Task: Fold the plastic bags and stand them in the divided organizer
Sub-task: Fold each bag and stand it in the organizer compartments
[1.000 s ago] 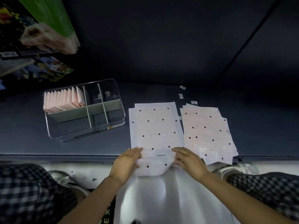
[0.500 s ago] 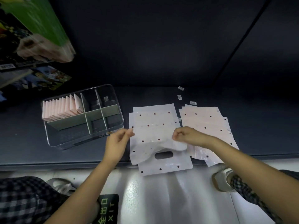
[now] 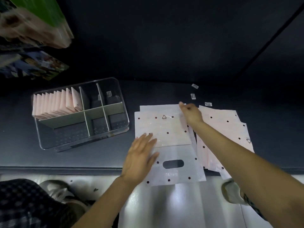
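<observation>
Pale pink plastic, dotted with small dark spots, covers the middle of the dark table [image 3: 164, 92] in the head view: a plastic bag [image 3: 172, 155] lies flat there, its lower part with the oval cut-out handle hanging just over the table's near edge, and a folded-over flap [image 3: 164, 129], printed with a small triangle mark, lies on its upper half. The left hand [image 3: 139, 157] rests flat on the bag's left side, fingers straight and slightly spread, pressing across the lower left corner of the flap. The right hand [image 3: 190, 112] reaches to the flap's far right corner, fingers curled together at the edge as if pinching it, though blur there keeps the grip from being certain. Just beside the bag on the right, partly under the right forearm, lies a loose stack of more dotted bags [image 3: 223, 125], fanned and overlapping. To the left, well apart from the hands, stands the clear divided organizer [image 3: 82, 142]; its far left compartment holds a row of folded pink bags [image 3: 56, 104] standing upright and leaning slightly. Three small white labels [image 3: 193, 96] lie on the table beyond the bags. At the upper left, blurred colourful packages [image 3: 32, 22] are in view. Below the table edge show checked trouser legs [image 3: 24, 204] and a pale shoe [image 3: 233, 193] on a shiny floor [image 3: 172, 203].
</observation>
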{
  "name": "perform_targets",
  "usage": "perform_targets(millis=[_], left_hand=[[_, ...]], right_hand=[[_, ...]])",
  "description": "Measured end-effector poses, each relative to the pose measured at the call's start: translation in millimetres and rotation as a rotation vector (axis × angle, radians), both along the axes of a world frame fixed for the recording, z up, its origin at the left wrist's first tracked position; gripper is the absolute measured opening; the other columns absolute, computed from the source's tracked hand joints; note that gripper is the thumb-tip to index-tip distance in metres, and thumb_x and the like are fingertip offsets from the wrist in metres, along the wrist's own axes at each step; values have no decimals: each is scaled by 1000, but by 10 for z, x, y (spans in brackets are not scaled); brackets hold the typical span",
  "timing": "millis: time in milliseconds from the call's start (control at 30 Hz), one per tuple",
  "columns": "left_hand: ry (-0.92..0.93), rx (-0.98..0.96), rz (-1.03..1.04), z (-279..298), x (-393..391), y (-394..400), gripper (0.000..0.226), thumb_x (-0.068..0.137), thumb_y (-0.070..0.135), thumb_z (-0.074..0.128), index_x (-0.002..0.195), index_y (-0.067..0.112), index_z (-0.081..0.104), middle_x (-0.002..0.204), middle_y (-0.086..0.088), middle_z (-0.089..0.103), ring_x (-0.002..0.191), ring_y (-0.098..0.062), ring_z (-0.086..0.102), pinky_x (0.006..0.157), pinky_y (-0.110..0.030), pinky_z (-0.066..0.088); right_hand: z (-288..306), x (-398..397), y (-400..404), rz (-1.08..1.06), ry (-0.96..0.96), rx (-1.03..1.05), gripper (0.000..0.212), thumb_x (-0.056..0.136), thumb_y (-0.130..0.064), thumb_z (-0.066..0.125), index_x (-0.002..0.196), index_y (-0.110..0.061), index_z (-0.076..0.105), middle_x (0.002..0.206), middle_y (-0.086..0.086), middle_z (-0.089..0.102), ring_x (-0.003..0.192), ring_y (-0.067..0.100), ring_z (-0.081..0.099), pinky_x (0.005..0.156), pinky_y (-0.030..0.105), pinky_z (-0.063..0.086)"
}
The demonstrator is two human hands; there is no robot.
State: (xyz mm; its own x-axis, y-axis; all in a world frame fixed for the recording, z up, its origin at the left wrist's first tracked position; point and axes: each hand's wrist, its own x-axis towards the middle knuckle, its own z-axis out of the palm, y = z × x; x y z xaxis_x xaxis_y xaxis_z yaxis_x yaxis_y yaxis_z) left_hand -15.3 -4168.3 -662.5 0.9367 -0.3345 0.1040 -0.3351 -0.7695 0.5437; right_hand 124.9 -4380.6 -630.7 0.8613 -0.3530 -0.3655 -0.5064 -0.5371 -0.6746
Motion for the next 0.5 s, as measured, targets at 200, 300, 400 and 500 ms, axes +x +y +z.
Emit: perform_targets(millis=[200, 300, 400, 500], left_hand=[[67, 373, -188, -256, -4, -20, 67, 95, 53, 19, 149, 14, 20, 157, 0, 9, 145, -21, 0, 117, -43, -4], [107, 423, -207, -384, -12, 20, 68, 93, 58, 11, 150, 21, -2, 154, 8, -13, 139, -14, -24, 112, -38, -20], [127, 434, -241, -379, 4, 91, 70, 90, 62, 5, 149, 26, -7, 153, 10, -17, 139, -13, -26, 112, -38, -21], [122, 454, -219, -368, -5, 257, 69, 89, 63, 4, 149, 31, -8, 153, 13, -18, 139, -10, -25, 112, -34, -23]], right_hand=[[-255, -630, 56, 491, -396, -327, 26, 89, -22, 62, 111, -10, 62, 113, 7, 61, 108, 26, 51, 91, 35, 43], [-371, -949, -13, 845, -418, -409, 22, 81, -22, 72, 101, -14, 73, 111, 4, 68, 105, 25, 60, 88, 31, 47], [-454, -1107, -160, 812, -450, -387, 17, 82, -17, 72, 98, -21, 76, 116, -4, 68, 112, 16, 60, 92, 28, 50], [-504, -1167, -291, 703, -390, -341, 20, 88, -20, 65, 106, -26, 73, 124, -13, 62, 122, 2, 48, 100, 15, 37]])
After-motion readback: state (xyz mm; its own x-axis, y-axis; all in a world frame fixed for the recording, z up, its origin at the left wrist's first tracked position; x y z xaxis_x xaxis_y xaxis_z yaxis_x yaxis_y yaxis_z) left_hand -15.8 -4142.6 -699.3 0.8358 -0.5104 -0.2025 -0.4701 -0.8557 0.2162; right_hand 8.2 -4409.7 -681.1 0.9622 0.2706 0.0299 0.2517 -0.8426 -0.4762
